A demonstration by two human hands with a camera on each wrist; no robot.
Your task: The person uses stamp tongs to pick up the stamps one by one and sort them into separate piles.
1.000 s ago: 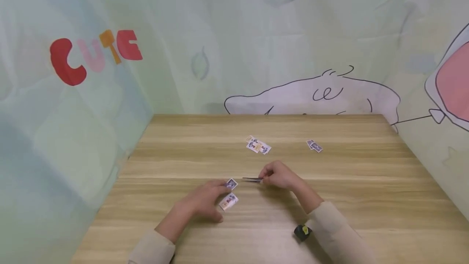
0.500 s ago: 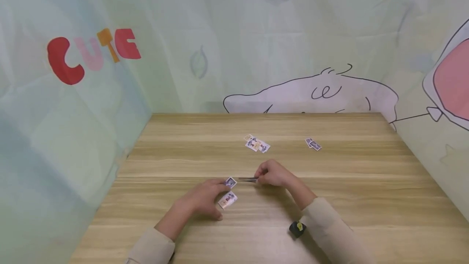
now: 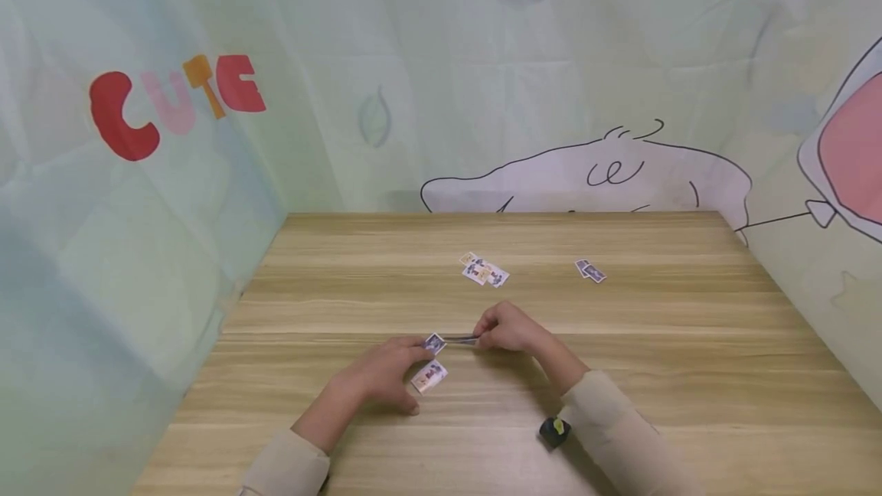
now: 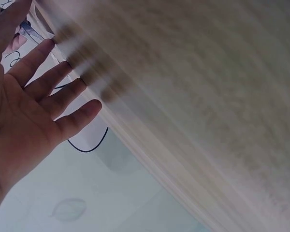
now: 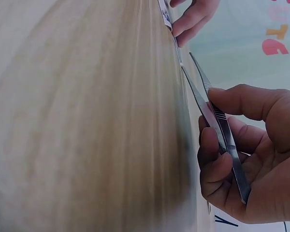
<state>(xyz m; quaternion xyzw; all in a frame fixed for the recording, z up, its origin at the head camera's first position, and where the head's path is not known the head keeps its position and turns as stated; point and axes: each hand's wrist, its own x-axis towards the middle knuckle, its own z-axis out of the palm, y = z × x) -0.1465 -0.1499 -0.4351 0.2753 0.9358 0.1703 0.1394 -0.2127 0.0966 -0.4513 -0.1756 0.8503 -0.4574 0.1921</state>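
Observation:
In the head view my left hand rests at the table's middle left, its index finger touching a small dark-patterned card. The left wrist view shows that hand's fingers straight and spread, low over the wood. A light-faced card lies between its thumb and index finger. To the right, my right hand pinches metal tweezers between thumb and fingers. In the right wrist view the tweezers' two tips stand apart, near the dark-patterned card. The tweezers point left and reach the card's right edge in the head view.
Farther back on the wooden table lies an overlapping group of light cards. Two dark cards overlap at the back right. A small black object with a yellow patch sits beside the right sleeve. Printed curtains stand behind the table.
My right hand has moved left with the tweezers, bringing their tips from a short gap to the dark card's edge. My left hand and the cards have stayed in place.

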